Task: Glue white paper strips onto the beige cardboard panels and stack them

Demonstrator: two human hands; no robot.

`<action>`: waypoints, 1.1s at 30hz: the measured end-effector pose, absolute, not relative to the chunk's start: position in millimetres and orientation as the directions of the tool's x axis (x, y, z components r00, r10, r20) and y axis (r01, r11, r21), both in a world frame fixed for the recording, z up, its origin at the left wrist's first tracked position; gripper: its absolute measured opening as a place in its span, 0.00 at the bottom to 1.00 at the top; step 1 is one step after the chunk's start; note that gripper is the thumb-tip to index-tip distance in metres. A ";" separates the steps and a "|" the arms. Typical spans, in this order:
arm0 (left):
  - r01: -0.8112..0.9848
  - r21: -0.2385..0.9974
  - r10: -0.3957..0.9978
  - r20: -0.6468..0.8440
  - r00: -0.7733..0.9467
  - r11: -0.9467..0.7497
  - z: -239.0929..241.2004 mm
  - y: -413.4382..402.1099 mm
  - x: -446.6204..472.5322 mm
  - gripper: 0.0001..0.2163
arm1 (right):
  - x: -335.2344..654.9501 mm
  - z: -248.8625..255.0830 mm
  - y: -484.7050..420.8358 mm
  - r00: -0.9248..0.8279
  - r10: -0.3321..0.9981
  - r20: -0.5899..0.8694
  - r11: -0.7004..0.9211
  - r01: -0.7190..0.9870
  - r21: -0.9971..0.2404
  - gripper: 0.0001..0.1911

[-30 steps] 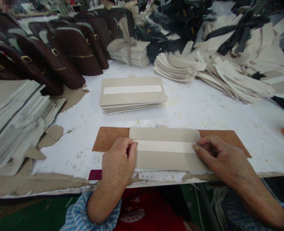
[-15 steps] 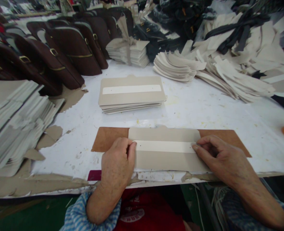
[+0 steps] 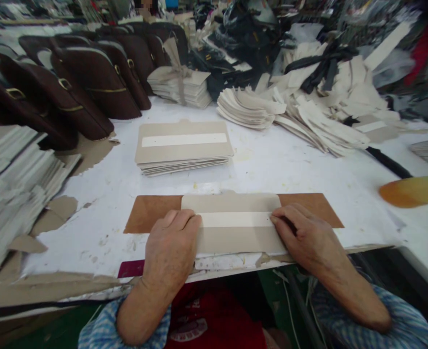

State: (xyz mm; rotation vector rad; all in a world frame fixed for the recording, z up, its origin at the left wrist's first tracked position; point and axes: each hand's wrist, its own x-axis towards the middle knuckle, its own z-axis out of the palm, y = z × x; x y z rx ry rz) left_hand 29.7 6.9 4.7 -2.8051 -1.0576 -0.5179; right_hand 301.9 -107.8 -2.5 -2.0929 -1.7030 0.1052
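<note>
One left hand (image 3: 172, 249), one right hand (image 3: 308, 237), one beige panel (image 3: 236, 241), one white strip (image 3: 232, 219) across it, two brown ends (image 3: 154, 213) showing, one beige-panel stack (image 3: 185, 153), one tied bundle (image 3: 196, 88), one maroon piece (image 3: 130, 269); at least six dark-brown bags (image 3: 94, 80), exact number hidden.

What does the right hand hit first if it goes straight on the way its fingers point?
The white strip, whose end its fingers seem to touch. Skimming leftward along it, the right hand would likely meet the left hand next; its height over the strip is unclear.
</note>
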 end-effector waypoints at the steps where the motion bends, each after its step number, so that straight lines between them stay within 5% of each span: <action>1: 0.654 0.007 0.617 0.342 0.709 -0.756 6.6 5.6 29.3 0.12 | 302.0 -0.6 -108.1 0.217 0.956 0.199 -0.137 0.925 -0.355 0.12; 14: 0.644 -0.133 0.602 0.255 0.757 -0.753 18.1 -17.8 35.8 0.33 | 278.9 25.9 -126.1 0.025 1.000 -0.013 -0.022 0.978 0.207 0.28; 24: 0.634 -0.063 0.608 0.225 0.761 -0.771 12.0 -20.3 26.2 0.21 | 278.5 20.0 -126.2 0.036 0.998 0.043 -0.041 0.989 0.143 0.22; 33: 0.611 -0.116 0.549 0.332 0.767 -0.783 2.8 -22.3 21.6 0.27 | 283.6 10.8 -130.2 -0.027 0.992 0.123 0.015 0.995 0.100 0.22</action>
